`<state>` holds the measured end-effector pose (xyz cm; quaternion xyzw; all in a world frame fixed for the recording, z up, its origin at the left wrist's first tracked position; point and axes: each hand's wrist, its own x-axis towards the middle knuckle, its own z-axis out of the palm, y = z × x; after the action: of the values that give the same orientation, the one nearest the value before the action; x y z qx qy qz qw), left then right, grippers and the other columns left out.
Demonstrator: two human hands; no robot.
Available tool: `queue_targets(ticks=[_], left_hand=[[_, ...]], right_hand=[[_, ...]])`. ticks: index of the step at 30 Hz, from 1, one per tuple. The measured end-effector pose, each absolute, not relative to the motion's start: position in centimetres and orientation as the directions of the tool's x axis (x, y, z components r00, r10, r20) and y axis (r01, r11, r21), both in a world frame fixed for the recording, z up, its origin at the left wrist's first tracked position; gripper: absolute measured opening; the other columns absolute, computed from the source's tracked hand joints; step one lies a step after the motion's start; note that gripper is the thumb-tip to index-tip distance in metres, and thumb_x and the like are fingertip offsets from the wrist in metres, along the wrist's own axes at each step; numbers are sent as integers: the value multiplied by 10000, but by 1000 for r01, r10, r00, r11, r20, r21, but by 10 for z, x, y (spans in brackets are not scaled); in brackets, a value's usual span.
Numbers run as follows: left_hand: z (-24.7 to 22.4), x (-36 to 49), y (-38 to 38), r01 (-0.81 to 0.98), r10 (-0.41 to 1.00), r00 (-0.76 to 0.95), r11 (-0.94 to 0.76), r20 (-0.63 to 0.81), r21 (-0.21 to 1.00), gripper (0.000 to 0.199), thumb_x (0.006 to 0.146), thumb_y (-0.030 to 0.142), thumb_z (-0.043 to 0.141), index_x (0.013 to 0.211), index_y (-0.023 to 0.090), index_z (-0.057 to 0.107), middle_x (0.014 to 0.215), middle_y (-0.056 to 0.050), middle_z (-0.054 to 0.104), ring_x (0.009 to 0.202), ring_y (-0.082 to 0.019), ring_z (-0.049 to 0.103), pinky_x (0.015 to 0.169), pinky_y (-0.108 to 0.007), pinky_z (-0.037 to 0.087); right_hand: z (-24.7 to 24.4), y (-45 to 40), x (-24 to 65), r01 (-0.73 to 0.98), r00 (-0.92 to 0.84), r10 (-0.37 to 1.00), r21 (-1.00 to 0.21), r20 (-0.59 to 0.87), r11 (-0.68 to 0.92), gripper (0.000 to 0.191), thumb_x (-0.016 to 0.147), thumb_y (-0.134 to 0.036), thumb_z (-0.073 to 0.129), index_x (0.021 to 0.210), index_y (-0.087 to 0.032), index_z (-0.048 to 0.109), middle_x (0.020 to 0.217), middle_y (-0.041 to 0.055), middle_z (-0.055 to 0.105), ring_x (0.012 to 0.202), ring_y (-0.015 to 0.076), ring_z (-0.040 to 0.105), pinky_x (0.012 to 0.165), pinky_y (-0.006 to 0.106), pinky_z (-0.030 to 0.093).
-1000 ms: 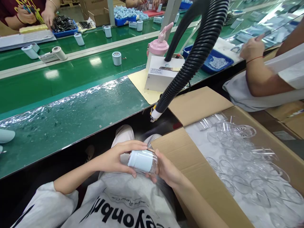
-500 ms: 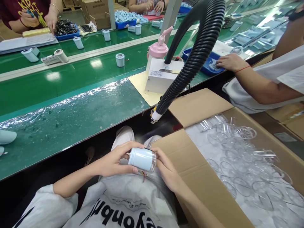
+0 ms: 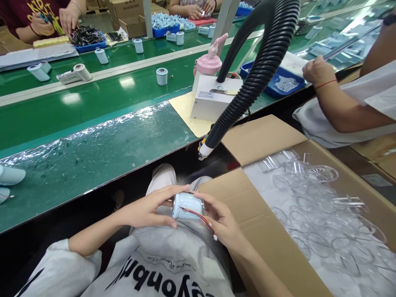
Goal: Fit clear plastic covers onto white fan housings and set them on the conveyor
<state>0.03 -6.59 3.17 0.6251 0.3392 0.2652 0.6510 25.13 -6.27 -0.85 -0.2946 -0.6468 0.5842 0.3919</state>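
A light blue cylinder [image 3: 188,203] lies sideways between my two hands, above my lap. Red and yellow wires with a white plug come out of its side and hang toward the right. My left hand [image 3: 157,207] grips its left end, with the thumb below and the fingers over the top. Around the right end, where a clear rim shows, my right hand [image 3: 220,214] is closed. Just beyond my hands hangs the nozzle [image 3: 204,150] of a black ribbed hose [image 3: 247,86].
An open carton [image 3: 262,231] of clear plastic parts is at the right. Ahead runs a green conveyor [image 3: 123,82] carrying blue cylinders. A white box [image 3: 213,101] and pink-topped bottle [image 3: 208,64] stand near its edge. A co-worker's hand [image 3: 320,72] is at the right.
The cylinder has turned about its length, bringing its wires to the front. On the belt, another cylinder has shifted right. The co-worker's hand at the right has moved away from the blue tray.
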Motion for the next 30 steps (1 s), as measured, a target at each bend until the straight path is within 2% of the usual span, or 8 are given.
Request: queue_targets(ticks=[3,7,10,13,18,22,25,30], left_hand=[[27,-1,-67,30,762,636,136,-124,990,802,849,280,772,1541,369,375,1616,-109,381,1435,-324,455,1136,-500,455],[20,2,-68,0,765,632,163,-126,987,844,838,208,779,1549,373,356,1612,-109,400,1380,-313,528,1118,-473,481],[14,3,-68,-4,773,626,137,-105,991,859,822,194,792,1542,377,362,1611,-106,407,1441,-330,454,1131,-491,466],[7,4,-68,-84,772,632,152,-65,985,867,802,200,813,1524,408,380,1649,-87,337,1495,-335,368,1156,-502,433],[5,8,-66,-229,758,651,244,-39,942,935,781,225,840,1545,421,337,1631,-112,367,1415,-318,492,1139,-488,444],[8,11,-69,-262,779,627,206,4,943,841,761,251,858,1485,384,451,1565,-104,452,1395,-298,508,1121,-440,454],[8,14,-71,-189,804,593,202,-52,961,746,716,339,884,1377,309,540,1425,-99,558,1294,-283,580,1053,-399,497],[25,-8,-36,281,872,414,149,-260,948,597,765,566,742,1187,187,554,1158,-86,655,975,-229,658,853,-345,556]], right_hand=[[-11,-64,254,-23,-520,845,-991,126,134,408,918,-469,701,1301,-330,682,1374,110,657,1183,302,683,902,422,630],[-7,-61,259,93,-547,814,-952,197,293,350,937,-379,694,1285,-342,698,1405,88,635,1243,297,646,1007,455,577],[-5,-62,258,117,-565,781,-911,267,396,357,975,-268,632,1318,-360,671,1438,57,609,1238,275,653,983,417,600],[-5,-64,255,101,-543,757,-866,364,489,413,961,-241,655,1350,-380,633,1449,47,600,1235,278,655,970,418,613],[-5,-67,252,70,-431,760,-822,487,565,674,882,-207,766,1458,-383,465,1335,67,681,1252,276,639,1044,494,564],[-3,-67,251,24,-450,727,-807,518,590,633,896,-134,725,1436,-348,473,1334,76,676,1261,272,628,1034,496,569],[-2,-67,249,54,-490,693,-775,529,630,561,917,-113,682,1398,-340,505,1357,84,656,1269,269,622,1025,484,572],[-16,-58,267,338,-433,873,-858,223,387,414,928,-358,695,1313,-245,591,1443,149,580,1308,290,589,1068,457,528]])
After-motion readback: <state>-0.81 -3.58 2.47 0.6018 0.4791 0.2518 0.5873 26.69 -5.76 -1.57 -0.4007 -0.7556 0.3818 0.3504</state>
